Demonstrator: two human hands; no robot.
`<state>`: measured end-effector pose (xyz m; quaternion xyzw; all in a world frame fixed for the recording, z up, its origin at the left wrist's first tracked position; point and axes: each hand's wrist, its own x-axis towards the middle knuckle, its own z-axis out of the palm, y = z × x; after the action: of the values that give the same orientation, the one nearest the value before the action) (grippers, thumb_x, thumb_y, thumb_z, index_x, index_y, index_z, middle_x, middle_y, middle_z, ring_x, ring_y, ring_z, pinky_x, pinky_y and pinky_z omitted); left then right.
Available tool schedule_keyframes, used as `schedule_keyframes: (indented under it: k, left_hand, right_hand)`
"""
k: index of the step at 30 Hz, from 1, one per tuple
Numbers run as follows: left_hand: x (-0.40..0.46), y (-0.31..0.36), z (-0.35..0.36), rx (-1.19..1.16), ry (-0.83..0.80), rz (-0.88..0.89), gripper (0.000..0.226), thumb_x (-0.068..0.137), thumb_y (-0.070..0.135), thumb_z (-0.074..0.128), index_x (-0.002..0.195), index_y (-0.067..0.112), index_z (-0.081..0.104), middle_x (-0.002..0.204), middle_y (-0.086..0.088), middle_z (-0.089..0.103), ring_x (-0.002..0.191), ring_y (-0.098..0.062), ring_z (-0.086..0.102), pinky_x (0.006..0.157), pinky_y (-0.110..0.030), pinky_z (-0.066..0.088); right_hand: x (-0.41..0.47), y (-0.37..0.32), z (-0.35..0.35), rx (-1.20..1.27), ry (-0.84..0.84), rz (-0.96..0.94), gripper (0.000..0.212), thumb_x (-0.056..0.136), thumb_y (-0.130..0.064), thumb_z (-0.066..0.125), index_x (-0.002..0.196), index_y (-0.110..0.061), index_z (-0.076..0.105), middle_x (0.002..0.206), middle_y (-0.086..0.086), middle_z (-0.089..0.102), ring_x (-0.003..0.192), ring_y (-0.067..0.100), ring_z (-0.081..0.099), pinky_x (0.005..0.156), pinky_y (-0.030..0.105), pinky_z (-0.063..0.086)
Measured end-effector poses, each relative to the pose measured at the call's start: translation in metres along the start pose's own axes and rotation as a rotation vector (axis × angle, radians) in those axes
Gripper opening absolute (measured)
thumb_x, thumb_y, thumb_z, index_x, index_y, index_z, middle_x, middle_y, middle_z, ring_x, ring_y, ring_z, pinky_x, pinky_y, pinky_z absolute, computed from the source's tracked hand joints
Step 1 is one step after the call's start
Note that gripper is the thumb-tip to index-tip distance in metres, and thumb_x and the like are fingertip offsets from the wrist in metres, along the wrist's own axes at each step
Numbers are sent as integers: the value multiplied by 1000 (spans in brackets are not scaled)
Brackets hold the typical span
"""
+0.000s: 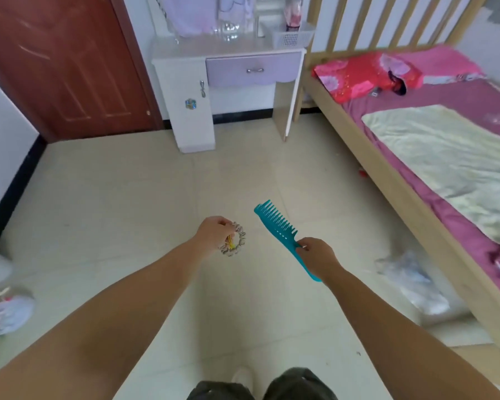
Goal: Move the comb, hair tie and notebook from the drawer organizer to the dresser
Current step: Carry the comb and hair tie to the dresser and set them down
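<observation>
My right hand (319,254) grips the handle of a teal wide-tooth comb (274,221), whose teeth point up and to the right. My left hand (212,232) pinches a patterned scrunchie hair tie (238,240) with a yellow band on it. Both hands are held out over the tiled floor. The white dresser (185,57) with a lilac drawer (253,69) stands against the far wall ahead. No notebook or drawer organizer is in view.
A white mesh basket (290,36) and glassware (228,30) sit on the dresser top. A wooden bed (387,174) with pink bedding runs along the right. A brown door (61,62) is at the left. Plastic bags (413,281) lie beside the bed.
</observation>
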<state>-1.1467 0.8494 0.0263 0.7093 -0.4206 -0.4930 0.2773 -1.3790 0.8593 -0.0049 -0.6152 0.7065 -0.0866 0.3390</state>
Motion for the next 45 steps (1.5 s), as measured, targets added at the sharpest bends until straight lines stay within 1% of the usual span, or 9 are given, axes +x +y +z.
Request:
schedule_keyframes:
  k: [5,11,16,21,25,31,36,41,45]
  left_hand:
    - [121,69,17,16,-14,26,8,84,8,57,90,6,62,63,-3,54,57,-16,49,47,-20,35]
    - [271,162,38,-77,21,8,10,86,11,58,77,8,60,55,-2,57,45,-12,51,45,-19,39]
    - [367,229,35,-93,64,8,14,85,9,57,71,12,58,66,-6,55,58,-18,52,53,-25,44]
    - [483,287,14,-105,106,-5,8,84,5,55,79,8,60,70,-8,58,61,-21,55,55,-27,47]
    - [592,332,-7,-81,121,19,9,86,6,53,81,9,60,70,-6,56,59,-16,53,45,-20,47]
    - [753,425,-56,-32,88,51,8,85,6,54,87,6,62,77,-10,57,71,-22,54,61,-28,47]
    - [872,492,-77,36,105,88,6,83,9,57,82,7,62,71,-8,57,70,-23,55,75,-38,54]
    - [986,528,-93,21,104,82,16,82,7,56,69,16,59,61,-1,55,57,-13,51,61,-27,47]
    - [1060,549,-113,-59,167,-22,9,82,6,56,77,10,62,61,-3,54,57,-16,50,57,-27,43]
  right_hand:
    - [128,-13,-50,-64,32,-17,27,89,-14,43,105,-11,65,104,12,67,91,27,60,67,27,38]
    - [308,-38,-124,-58,59,-74,26,89,-16,47,106,-13,66,106,11,67,94,25,59,69,24,34]
    - [427,-76,-170,-138,-8,-133,27,90,-16,46,107,-10,66,106,13,67,96,26,59,71,26,35]
    - [561,-132,-195,-85,-33,-159,27,88,-16,46,105,-12,66,96,8,65,76,15,50,61,25,34]
    - [667,-176,-210,-62,4,-166,26,88,-16,46,104,-12,67,97,9,66,74,15,50,59,26,33]
    - [818,-250,-254,-33,39,-136,27,89,-15,46,105,-11,67,98,12,67,75,21,54,57,27,36]
    - [927,-295,-280,-7,34,-114,26,89,-13,45,103,-6,66,99,16,67,88,30,60,71,33,43]
    - [1057,-345,-287,39,-47,-147,23,88,-11,46,93,-6,67,83,11,61,70,21,51,59,26,37]
    - [1139,-388,-286,71,-76,-152,16,89,-12,47,84,-13,62,70,-2,57,66,17,51,54,23,41]
